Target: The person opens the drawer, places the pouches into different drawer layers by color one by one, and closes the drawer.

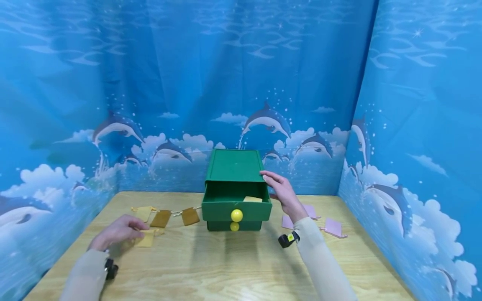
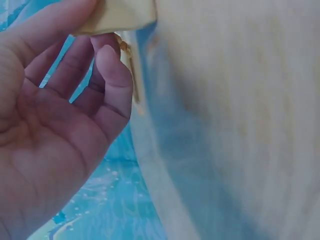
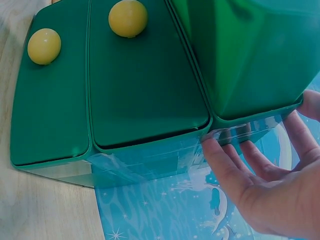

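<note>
My left hand [image 1: 118, 232] pinches a pale yellow drawstring pouch [image 2: 122, 15] between thumb and fingers, low over the left side of the table. Just beyond it lie another pale yellow pouch [image 1: 143, 213] and two brown pouches, one brown pouch [image 1: 161, 218] being nearer the hand. My right hand [image 1: 284, 194] rests against the right side of a green drawer cabinet [image 1: 235, 165], fingertips at its upper edge. Its top drawer [image 1: 218, 211] is pulled out, and a pale yellow flat piece [image 1: 252, 199] shows inside. Lower drawers, with yellow knobs [image 3: 128, 18], are closed.
Several pink pouches [image 1: 333, 227] lie on the wooden table [image 1: 233, 267] to the right, partly behind my right wrist. A blue dolphin-print curtain [image 1: 173, 104] hangs behind and along both sides.
</note>
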`<state>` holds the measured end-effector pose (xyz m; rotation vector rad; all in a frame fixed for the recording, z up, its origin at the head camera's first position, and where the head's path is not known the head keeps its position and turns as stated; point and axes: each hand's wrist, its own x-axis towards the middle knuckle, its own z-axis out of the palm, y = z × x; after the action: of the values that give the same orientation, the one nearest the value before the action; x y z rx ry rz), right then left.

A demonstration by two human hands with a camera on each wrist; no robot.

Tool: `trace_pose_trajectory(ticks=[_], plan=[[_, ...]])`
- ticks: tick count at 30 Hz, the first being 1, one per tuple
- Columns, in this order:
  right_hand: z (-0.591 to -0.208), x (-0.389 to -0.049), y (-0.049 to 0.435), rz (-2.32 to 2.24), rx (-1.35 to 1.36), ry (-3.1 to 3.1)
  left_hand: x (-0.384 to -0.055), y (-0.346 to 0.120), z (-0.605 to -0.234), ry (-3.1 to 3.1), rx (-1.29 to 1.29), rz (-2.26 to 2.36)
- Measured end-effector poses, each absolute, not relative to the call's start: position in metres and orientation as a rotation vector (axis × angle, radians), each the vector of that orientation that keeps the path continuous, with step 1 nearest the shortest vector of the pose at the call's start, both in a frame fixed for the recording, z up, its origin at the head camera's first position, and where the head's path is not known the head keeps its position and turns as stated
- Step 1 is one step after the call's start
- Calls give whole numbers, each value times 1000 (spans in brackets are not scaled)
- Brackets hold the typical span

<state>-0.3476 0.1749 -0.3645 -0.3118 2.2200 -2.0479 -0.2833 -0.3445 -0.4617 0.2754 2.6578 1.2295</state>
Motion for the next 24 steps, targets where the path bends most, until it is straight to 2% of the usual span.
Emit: trace_pose_trajectory(ticks=[24], plan=[[-364, -348, 176, -2045, -318, 2213, -290, -300, -415, 2792, 362, 1339]])
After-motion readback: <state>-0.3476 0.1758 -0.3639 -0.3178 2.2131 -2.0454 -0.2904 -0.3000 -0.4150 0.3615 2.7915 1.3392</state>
